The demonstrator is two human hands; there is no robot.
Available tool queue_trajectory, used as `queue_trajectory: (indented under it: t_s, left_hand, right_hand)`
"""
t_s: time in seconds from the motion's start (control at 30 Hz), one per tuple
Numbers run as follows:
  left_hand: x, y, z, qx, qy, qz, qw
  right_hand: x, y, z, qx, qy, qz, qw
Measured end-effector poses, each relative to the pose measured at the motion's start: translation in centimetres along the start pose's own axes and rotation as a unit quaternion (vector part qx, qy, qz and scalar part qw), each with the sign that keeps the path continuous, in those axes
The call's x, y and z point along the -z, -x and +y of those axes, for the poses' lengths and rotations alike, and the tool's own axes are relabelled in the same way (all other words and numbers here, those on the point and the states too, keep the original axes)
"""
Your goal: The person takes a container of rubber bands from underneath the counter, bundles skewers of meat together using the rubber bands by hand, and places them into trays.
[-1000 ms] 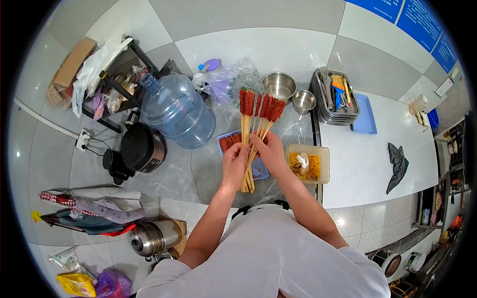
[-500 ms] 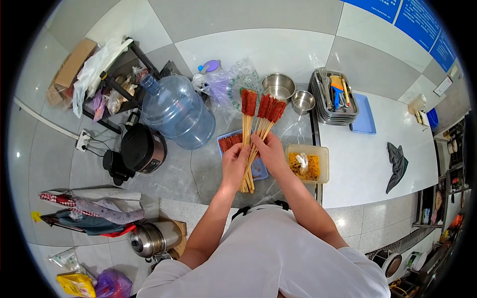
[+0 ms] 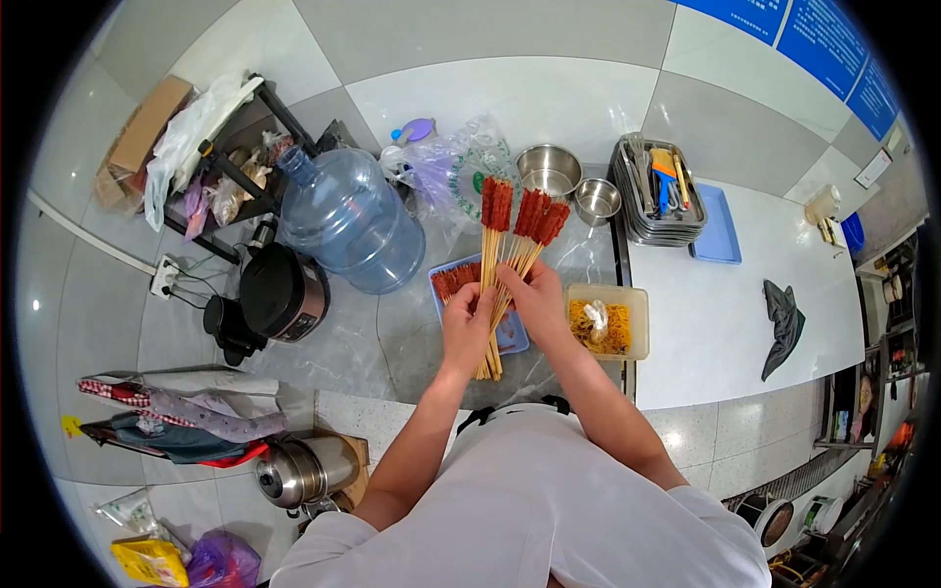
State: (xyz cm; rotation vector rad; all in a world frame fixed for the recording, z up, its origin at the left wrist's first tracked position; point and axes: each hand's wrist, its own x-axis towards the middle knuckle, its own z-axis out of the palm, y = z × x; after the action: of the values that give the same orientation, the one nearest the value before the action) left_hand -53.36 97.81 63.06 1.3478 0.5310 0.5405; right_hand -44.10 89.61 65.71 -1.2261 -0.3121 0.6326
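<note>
My left hand (image 3: 469, 325) is closed round a bundle of meat skewers (image 3: 496, 206), red meat at the top and bare sticks pointing down toward me. Beside it, my right hand (image 3: 530, 299) grips a second, fanned-out bundle of skewers (image 3: 538, 218). The sticks of the two bundles cross between my hands. Below them on the grey counter lies a blue tray (image 3: 516, 339) with more meat skewers (image 3: 455, 281) in it, partly hidden by my left hand and the sticks.
Right of my hands stands a plastic tub (image 3: 638, 326) of yellow shreds. Metal bowls (image 3: 549, 170) and stacked trays with utensils (image 3: 659, 225) are behind. A large water bottle (image 3: 348, 220) and a cooker (image 3: 284, 294) stand left. A blue tray (image 3: 718, 225) lies on the white table.
Both bundles have shifted slightly to the right along with my left hand. My grip on them looks the same.
</note>
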Motion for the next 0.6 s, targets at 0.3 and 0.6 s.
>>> queue_trajectory:
  t_s: [0.3, 0.6]
  left_hand:
    - [0.5, -0.6, 0.2, -0.046, -0.131, 0.019, 0.990]
    - [0.0, 0.3, 2.3, 0.118, -0.004, -0.077, 0.990]
  right_hand:
    - [0.5, -1.1, 2.6, 0.106, 0.126, 0.048, 0.985]
    - [1.1, -1.2, 1.9, 0.141, 0.298, 0.056, 0.943]
